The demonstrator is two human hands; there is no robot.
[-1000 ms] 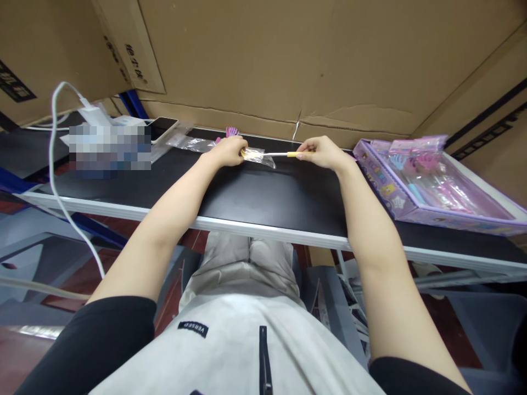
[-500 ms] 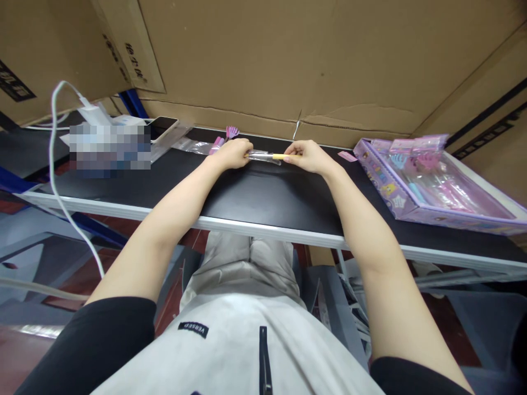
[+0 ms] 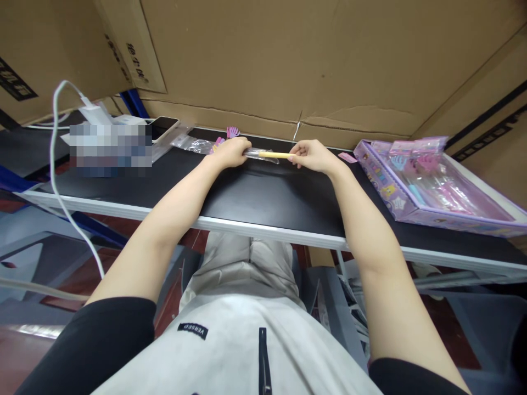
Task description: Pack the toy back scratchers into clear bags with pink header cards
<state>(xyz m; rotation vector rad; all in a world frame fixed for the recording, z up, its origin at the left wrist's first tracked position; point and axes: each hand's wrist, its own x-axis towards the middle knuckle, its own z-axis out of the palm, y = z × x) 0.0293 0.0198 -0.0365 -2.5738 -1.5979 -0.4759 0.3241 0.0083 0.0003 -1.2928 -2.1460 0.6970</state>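
My right hand (image 3: 310,156) pinches the right end of a slim yellow stick (image 3: 274,156) between thumb and fingers. The stick's left part lies inside the mouth of a narrow clear plastic sleeve (image 3: 252,152). Over that sleeve my left hand (image 3: 233,152) is closed, back of the hand up, hiding what is under its palm. Just behind the left hand a pink claw-shaped head (image 3: 233,132), like a back scratcher's, sticks up. Small pink and yellow pieces (image 3: 217,144) show beside the left knuckles, partly covered. The sleeve's clear film (image 3: 191,144) runs out to the left.
A purple display box (image 3: 389,189) with bagged pink and blue back scratchers (image 3: 428,164) stands at the right. Near it lies a pink card (image 3: 347,157). Leftward are a phone (image 3: 164,129), a white charger (image 3: 96,114) and its cable (image 3: 53,142). Cardboard (image 3: 263,60) walls the back.
The yellow stick has shifted left, deeper into the clear sleeve, and the silvery part seen before is out of sight. My right hand has moved slightly right; my left hand stays nearly in place.
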